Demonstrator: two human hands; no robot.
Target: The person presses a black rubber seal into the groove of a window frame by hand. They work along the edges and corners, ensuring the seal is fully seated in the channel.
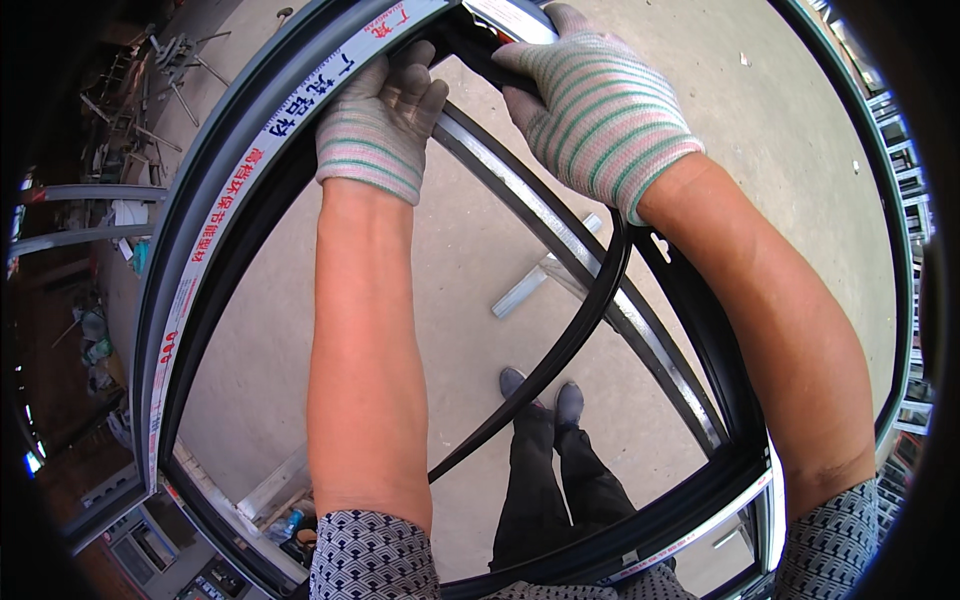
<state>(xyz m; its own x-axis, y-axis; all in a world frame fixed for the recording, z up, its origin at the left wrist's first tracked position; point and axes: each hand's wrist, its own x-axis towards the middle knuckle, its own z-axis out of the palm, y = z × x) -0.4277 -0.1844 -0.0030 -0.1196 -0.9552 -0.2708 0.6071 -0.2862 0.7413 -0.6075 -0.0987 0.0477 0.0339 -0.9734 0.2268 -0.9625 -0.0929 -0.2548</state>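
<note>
A large grey metal window frame [190, 215] with a black inner edge stands around my arms, strips of printed white film along its face. My left hand [375, 125], in a striped knit glove with grey fingertips, is closed at the inner edge near the top, its fingers curled. Just to the right, my right hand [605, 115], gloved alike, pinches a black rubber sealing strip [565, 350] at the upper corner. The strip's loose length hangs in a curve through the opening, past the right wrist and down behind my left forearm.
A silver metal bar [590, 270] crosses behind the opening. On the concrete floor [470, 330] lies a short metal piece [520, 290], beyond my shoes [568, 403]. Metal stands [175, 65] and clutter fill the left side; stacked frames [905, 190] line the right.
</note>
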